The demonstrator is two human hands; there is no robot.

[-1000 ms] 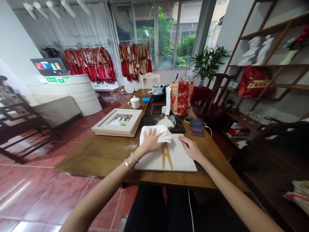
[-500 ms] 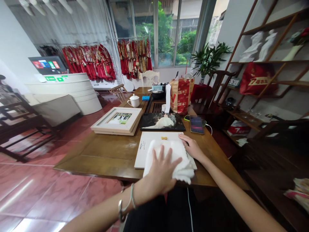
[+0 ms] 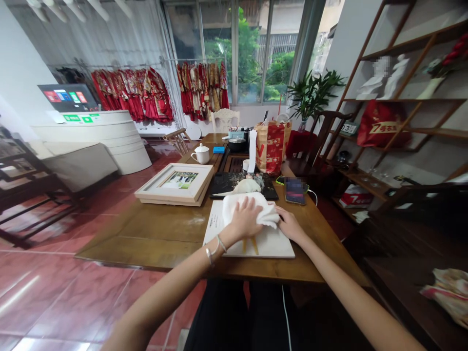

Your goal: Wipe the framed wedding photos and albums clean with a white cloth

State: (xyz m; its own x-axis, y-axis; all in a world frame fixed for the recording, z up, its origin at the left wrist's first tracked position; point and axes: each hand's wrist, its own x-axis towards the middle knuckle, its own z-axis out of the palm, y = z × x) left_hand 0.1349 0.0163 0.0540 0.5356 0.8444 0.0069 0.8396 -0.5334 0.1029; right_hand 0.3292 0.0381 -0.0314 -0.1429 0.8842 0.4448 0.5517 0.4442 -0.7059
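A white flat board [image 3: 272,243] with a gold mark lies on the wooden table [image 3: 164,234] in front of me. My left hand [image 3: 244,220] presses a white cloth [image 3: 256,207] flat onto the far half of the board, fingers spread over the cloth. My right hand [image 3: 290,225] rests on the board's right edge, fingers lying flat and touching the cloth's side. The gold mark shows partly below my left hand.
A framed photo [image 3: 175,183] lies at the left, a dark picture panel [image 3: 243,185] beyond the board, a phone [image 3: 294,190] on a cable at the right. Farther back stand a white teapot [image 3: 201,153] and a red bag [image 3: 270,146]. Shelves fill the right side.
My left hand slid the cloth from the board's far left to its near edge, then back up to the far half. The right hand stayed on the board's right edge.
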